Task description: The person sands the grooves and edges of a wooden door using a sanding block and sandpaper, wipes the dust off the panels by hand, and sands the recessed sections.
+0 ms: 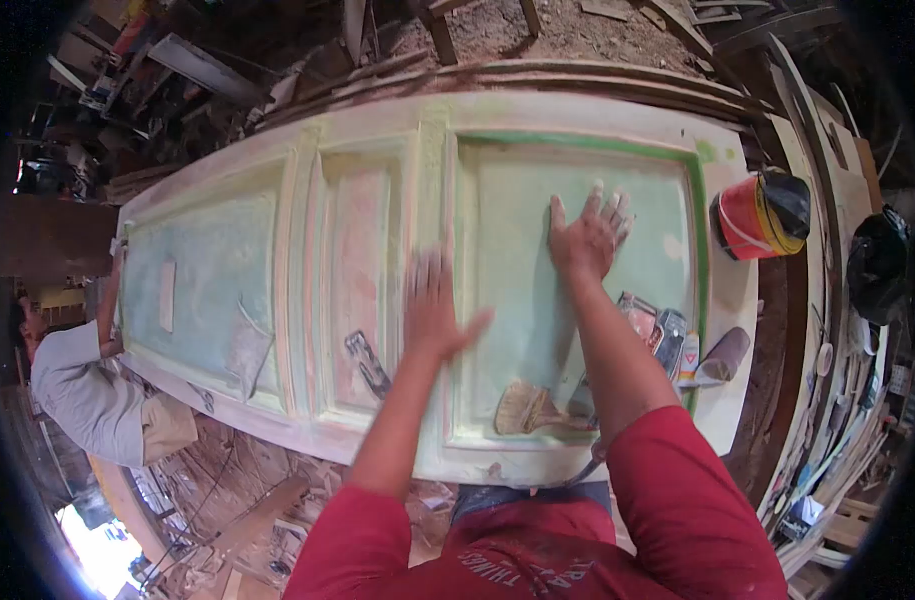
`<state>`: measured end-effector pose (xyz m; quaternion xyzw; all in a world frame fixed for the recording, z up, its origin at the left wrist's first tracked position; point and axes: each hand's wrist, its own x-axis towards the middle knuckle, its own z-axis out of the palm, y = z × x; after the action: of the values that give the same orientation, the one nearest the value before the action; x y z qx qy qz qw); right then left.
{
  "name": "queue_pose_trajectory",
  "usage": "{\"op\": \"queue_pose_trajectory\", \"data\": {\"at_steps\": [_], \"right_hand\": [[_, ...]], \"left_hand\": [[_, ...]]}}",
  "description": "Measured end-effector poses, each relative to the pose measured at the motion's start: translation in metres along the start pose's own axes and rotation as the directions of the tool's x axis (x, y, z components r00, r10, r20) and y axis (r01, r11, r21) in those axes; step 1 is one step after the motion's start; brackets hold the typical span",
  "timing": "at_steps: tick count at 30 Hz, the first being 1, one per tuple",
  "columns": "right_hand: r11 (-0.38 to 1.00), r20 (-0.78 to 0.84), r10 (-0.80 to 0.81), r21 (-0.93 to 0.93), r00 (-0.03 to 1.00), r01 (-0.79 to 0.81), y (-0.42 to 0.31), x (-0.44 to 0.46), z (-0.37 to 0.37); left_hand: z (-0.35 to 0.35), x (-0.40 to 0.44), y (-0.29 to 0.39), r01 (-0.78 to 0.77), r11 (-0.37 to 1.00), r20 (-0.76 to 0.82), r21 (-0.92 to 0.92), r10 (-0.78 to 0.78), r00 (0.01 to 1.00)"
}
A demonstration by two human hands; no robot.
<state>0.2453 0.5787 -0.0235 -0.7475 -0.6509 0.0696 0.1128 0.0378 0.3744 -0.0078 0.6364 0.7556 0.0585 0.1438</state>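
Observation:
A large panelled door (357, 440), coated pale green and pinkish, lies flat in front of me. My left hand (435, 310) is over the upright rail between two panels, its fingers stretched and thumb apart, holding nothing. Over the green right panel (517, 240) is my right hand (589, 238), fingers spread and dusty with white powder; whether it touches the surface I cannot tell. A wide brush (525, 408) lies at the panel's lower edge. Partly behind my right forearm sits a red and grey power tool (665, 325). Near my left forearm rests a small dark metal tool (365, 362).
A red and black bucket (752, 225) stands on the door's right end, above a rolled abrasive sheet (725, 357) and a small bottle (689, 358). A greyish sheet (247, 350) and a pale strip (167, 297) lie on the left panel. Another person (97, 390) bends at the left end.

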Motion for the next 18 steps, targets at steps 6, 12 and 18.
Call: {"op": "queue_pose_trajectory", "data": {"at_steps": [6, 12, 18], "right_hand": [[1.0, -0.014, 0.015, 0.018, 1.0, -0.014, -0.003, -0.001, -0.005], [1.0, 0.025, 0.015, -0.02, 1.0, -0.015, -0.001, 0.001, -0.002], [1.0, 0.002, 0.008, 0.029, 1.0, -0.009, -0.002, -0.002, -0.006]], "left_hand": [[-0.013, 0.027, 0.001, -0.018, 1.0, -0.005, 0.009, 0.018, 1.0], [-0.036, 0.223, -0.008, -0.039, 0.999, -0.163, 0.023, 0.043, 0.986], [-0.011, 0.055, -0.006, -0.035, 0.999, -0.021, 0.035, 0.036, 0.999]]}}
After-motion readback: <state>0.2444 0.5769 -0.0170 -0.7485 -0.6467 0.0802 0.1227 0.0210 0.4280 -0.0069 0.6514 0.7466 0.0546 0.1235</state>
